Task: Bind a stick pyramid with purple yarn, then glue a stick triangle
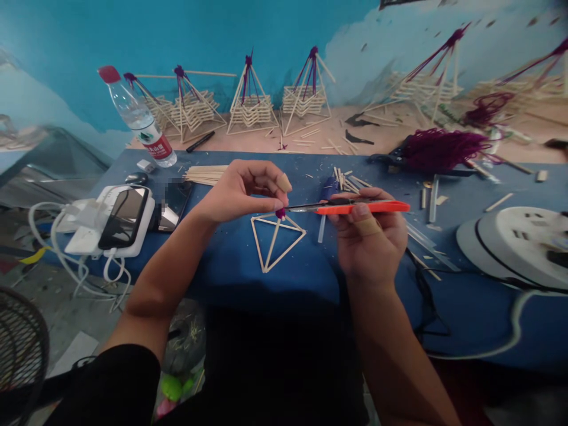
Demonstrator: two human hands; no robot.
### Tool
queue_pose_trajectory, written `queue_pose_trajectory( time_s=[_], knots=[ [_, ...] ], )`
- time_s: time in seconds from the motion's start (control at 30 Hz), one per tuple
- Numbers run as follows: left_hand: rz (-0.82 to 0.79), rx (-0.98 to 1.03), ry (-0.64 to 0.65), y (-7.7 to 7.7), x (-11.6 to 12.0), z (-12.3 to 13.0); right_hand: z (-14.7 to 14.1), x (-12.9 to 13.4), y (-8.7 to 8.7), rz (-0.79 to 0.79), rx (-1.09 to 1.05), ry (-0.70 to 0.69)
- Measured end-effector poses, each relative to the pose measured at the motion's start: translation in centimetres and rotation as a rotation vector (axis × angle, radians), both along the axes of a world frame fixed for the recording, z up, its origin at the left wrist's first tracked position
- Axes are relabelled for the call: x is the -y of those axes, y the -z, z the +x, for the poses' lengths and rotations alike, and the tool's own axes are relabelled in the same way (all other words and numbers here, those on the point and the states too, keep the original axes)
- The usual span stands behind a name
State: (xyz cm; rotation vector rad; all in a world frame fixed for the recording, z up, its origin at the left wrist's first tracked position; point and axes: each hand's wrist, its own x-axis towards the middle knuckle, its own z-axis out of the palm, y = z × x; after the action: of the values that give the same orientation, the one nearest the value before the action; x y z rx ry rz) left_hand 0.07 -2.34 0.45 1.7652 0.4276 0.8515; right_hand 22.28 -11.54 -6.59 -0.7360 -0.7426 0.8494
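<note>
One frame [273, 244], one cutter [335, 209], perhaps six towers [251, 111]

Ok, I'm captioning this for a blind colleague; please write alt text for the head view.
A left hand pinches the purple knot atop a stick pyramid while the right hand holds an orange utility knife, blade near the knot. Behind, purple-topped stick structures stand along a blue wall, beside a water bottle.
</note>
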Motion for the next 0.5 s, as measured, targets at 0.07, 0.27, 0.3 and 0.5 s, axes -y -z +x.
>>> queue_pose_trajectory(
  time_s=[0.07,0.27,0.3,0.5],
  knots=[
    [0.03,-0.002,0.017,-0.1,0.02,-0.02,0.01,0.0,0.01,-0.001,-0.014,-0.008],
    [0.081,-0.017,0.063,-0.23,0.25,0.04,0.04,0.25,-0.14,-0.007,-0.013,-0.02],
    [0.09,-0.017,0.069,-0.24,0.29,0.04,0.06,0.32,-0.19,-0.007,-0.011,-0.027],
    [0.114,-0.001,0.082,-0.02,0.19,-0.01,0.19,0.4,-0.29,0.046,-0.005,-0.027]
  ],
)
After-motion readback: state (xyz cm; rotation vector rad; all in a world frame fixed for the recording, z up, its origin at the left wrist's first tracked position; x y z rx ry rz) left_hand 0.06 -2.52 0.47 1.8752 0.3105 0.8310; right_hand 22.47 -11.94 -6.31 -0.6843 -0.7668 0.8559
